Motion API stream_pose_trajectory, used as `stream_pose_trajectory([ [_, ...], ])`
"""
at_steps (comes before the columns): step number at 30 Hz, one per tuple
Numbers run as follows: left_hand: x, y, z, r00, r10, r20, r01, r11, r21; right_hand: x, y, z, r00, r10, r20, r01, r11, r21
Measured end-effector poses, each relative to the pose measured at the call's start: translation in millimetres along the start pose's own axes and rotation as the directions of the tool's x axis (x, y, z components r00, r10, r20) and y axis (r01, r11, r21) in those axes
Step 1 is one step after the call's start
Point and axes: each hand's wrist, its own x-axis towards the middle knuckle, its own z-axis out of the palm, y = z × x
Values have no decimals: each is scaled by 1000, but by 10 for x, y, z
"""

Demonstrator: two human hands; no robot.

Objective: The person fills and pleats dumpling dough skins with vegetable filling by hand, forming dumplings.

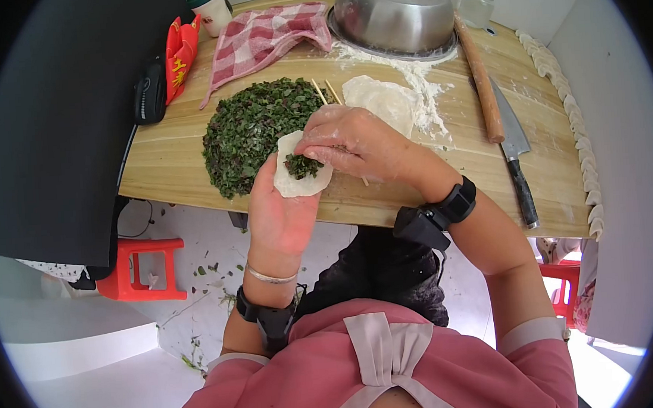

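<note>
Dough wrapper sits on the left hand, over the near edge of the tabletop, just beside the big heap of chopped greens. Left hand is palm up and open under it (fingers mostly hidden). Right hand is above, fingers bunched, tips at the small clump of greens on the wrapper; can't tell if they grip anything. Chopsticks stick out past the right hand, held or just lying there, unclear.

Step in hand looks like filling: clump placed or being tidied, wrapper flat and unfolded. Next move probably calls for greens kept off the rim, then edges brought together and pinched, left hand steady underneath. Flat dough lies beyond the right hand, by loose flour; folded dough pieces line the right edge.
</note>
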Motion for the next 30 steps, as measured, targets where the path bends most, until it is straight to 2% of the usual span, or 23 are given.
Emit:
stream_pose_trajectory([
  [2, -3, 14, -26, 999, -13, 32, 15, 998, -57, 9, -10, 7, 999, -18, -45, 18, 1000, -5],
  [4, -16, 16, 3, 998, 28, -64, -26, 999, 34, 21, 11, -49, 989, 86, -118, -89, 996, -19],
  [5, -32, 27, 26, 998, 25, -64, -23, 999, 34, 11, 14, -92, 989, 89, -118, -92, 996, -19],
  [7, -76, 104, 63, 977, 160, -143, -157, 987, 26, -12, 22, -173, 954, 301, 13, -296, 943, -152],
  [8, -78, 160, 58, 973, 187, -131, -188, 982, 7, -44, 86, -146, 936, 332, 114, -294, 920, -261],
  [9, -84, 195, 82, 973, 187, -132, -188, 982, 8, -62, 101, -114, 937, 332, 114, -294, 920, -259],
  [11, -105, 251, 161, 957, 274, -93, -271, 962, 43, -102, 111, -54, 950, 245, 195, -157, 911, -381],
  [12, -115, 254, 199, 947, 296, -128, -291, 955, 58, -111, 125, -25, 950, 244, 195, -156, 911, -381],
  [14, -99, 275, 147, 955, 278, -107, -275, 961, 42, -104, 153, 46, 951, 198, 237, -84, 904, -420],
  [21, -68, 231, 101, 964, 231, -135, -231, 973, 16, -59, 228, 175, 970, 189, 150, -101, 882, -460],
  [23, -67, 195, 136, 961, 227, -159, -227, 974, 22, -48, 203, 53, 990, 142, -19, -138, 916, -377],
  [24, -69, 169, 146, 957, 222, -186, -221, 975, 25, -16, 122, -26, 990, 142, -18, -138, 915, -378],
  [26, -55, 114, 94, 971, 183, -152, -182, 983, 18, 35, -76, -173, 950, 290, -119, -298, 953, -51],
  [29, -29, 26, 51, 990, 108, -96, -107, 994, 7, 48, -181, -156, 971, 225, -77, -222, 974, 48],
  [30, -18, 9, 38, 997, 67, -33, -67, 998, -18, 43, -154, -127, 971, 226, -79, -223, 974, 48],
])
